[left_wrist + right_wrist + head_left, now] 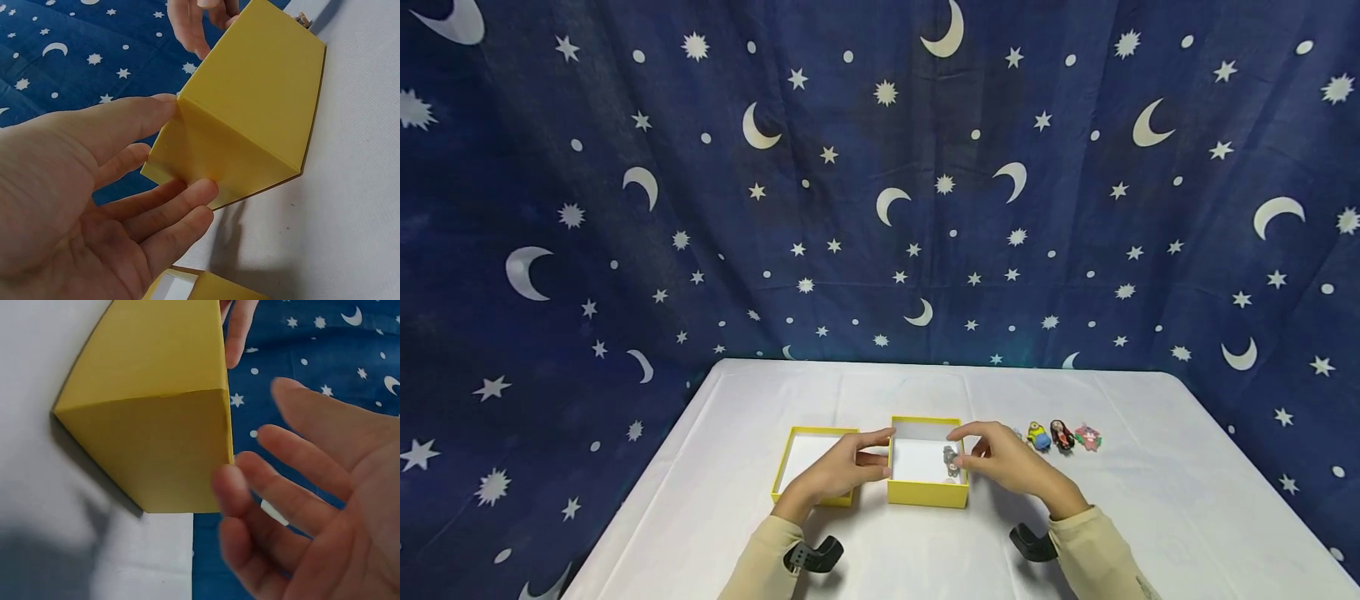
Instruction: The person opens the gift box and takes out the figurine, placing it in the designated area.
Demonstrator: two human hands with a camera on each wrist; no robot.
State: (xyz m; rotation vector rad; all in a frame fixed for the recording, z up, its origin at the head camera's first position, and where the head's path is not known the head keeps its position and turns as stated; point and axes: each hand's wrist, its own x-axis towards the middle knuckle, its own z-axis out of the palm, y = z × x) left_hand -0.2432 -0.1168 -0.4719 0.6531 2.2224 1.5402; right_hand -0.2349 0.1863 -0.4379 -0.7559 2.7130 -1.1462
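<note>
A yellow box with a white inside (927, 495) stands open on the table between the two hands. A small grey figure (951, 460) lies inside by its right wall. My left hand (844, 463) touches the box's left side with nearly straight fingers, its thumb at the near top corner in the left wrist view. My right hand (1006, 457) is at the right wall, the thumb over the rim near the grey figure. In the right wrist view, loosely bent fingers (250, 532) lie right at that wall, and nothing shows between them and the thumb.
A shallower yellow lid (784, 458), white inside, lies left of the box, partly behind the left hand. Right of the box stand a yellow-and-blue figure (1038, 437), a dark-haired doll figure (1062, 436) and a pink star-shaped figure (1087, 437). A starry curtain (880, 167) hangs behind.
</note>
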